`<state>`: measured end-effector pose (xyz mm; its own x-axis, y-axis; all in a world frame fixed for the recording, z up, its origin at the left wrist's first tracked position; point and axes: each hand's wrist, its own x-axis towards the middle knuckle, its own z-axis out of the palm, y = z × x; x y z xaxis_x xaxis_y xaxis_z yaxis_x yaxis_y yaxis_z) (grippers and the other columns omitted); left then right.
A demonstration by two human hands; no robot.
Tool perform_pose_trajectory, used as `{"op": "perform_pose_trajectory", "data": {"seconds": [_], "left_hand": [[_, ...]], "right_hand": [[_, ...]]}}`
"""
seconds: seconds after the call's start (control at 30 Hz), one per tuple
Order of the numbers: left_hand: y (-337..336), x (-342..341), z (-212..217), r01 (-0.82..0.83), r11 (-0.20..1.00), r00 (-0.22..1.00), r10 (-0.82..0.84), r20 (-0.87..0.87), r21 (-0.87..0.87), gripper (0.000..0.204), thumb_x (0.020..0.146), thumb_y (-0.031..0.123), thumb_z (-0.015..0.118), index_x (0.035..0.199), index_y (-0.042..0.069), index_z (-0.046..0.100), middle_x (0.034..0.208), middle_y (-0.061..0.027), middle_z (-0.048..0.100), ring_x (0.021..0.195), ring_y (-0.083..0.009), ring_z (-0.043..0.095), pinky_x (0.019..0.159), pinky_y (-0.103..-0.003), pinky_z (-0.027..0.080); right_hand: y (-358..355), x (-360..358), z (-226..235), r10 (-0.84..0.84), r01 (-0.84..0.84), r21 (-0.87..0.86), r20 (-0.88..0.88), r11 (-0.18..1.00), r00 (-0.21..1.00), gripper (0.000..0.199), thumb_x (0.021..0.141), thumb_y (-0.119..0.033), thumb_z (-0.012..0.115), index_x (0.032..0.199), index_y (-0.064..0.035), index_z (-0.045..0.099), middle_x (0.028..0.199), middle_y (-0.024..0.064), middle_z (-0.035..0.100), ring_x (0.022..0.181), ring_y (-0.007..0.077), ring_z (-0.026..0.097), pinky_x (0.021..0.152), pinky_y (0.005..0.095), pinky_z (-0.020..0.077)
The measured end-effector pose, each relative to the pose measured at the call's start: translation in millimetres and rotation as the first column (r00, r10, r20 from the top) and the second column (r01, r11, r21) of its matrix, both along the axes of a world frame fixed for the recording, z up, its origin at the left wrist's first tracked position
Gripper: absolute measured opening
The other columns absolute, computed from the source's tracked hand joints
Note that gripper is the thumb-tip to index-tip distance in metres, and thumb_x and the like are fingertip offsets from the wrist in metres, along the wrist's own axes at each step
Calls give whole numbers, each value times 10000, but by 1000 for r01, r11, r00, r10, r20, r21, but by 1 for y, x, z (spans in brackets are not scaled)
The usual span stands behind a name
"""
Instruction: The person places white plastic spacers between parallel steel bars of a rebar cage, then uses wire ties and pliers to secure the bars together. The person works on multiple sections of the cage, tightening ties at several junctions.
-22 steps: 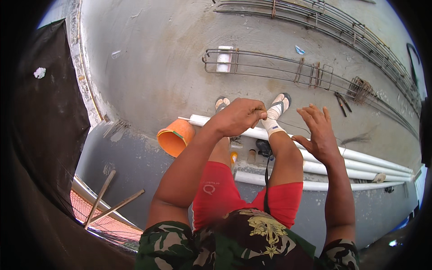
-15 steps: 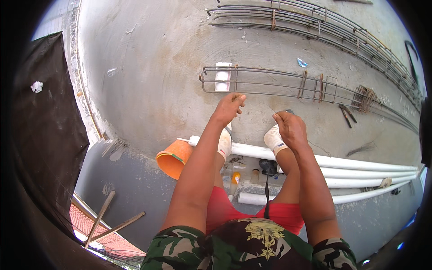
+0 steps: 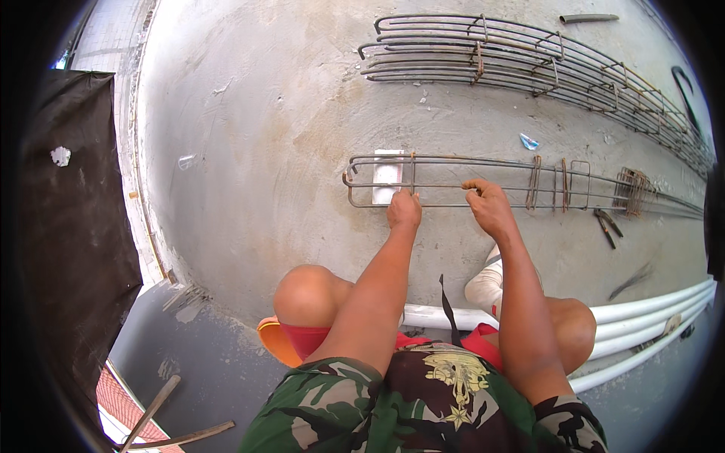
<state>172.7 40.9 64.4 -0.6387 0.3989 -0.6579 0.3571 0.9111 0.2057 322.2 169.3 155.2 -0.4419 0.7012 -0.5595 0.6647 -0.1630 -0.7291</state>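
A narrow cage of steel rebar (image 3: 468,186) lies on the concrete, with a rusty stirrup (image 3: 412,170) near its hooked left end. My left hand (image 3: 405,211) is closed at the near bar, just below that stirrup. What its fingers grip is hidden. To the right, my right hand (image 3: 491,208) is held over the same cage, thumb and forefinger pinched together. A thin binding wire showed in that hand earlier; now it is too fine to make out. Under the cage's left end sits a white block (image 3: 387,181).
More rebar cages (image 3: 529,64) lie beyond. Black-handled pincers (image 3: 606,226) rest by bunched stirrups (image 3: 633,189) at right. White pipes (image 3: 649,309) run at lower right, and an orange bucket (image 3: 276,343) is partly behind my left knee. A dark sheet (image 3: 75,196) hangs at left.
I have gone from standing to squatting, knees now raised on both sides. Both hands have come to the cage, the left one beside the stirrup. The thin wire no longer shows clearly.
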Motion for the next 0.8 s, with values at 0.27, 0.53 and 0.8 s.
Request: {"op": "perform_pose_trajectory", "data": {"seconds": [0.27,0.53,0.8], "left_hand": [[20,6,-3,29,1000,992,-30,125,10,212,870,84,540,1060,50,628,1106,-212,636,1061,-378,607,882,-441,501],[23,35,-26,69,978,978,-105,179,197,209,873,202,596,974,28,651,996,-223,653,992,-397,615,844,-462,492],[23,32,-5,233,964,966,-244,83,128,313,880,285,615,1108,73,579,1011,-166,660,990,-345,611,839,-458,460]], "right_hand": [[-14,20,-9,32,-41,55,151,998,988,321,801,-135,527,1046,5,680,837,216,674,740,296,641,726,359,487],[-78,64,-74,-80,85,-180,36,980,996,377,788,-125,512,1098,16,671,778,144,682,697,184,601,679,310,477],[-137,72,-131,-343,347,-493,102,798,934,338,842,-69,476,1121,-50,665,633,-29,472,424,67,339,361,245,249]]}}
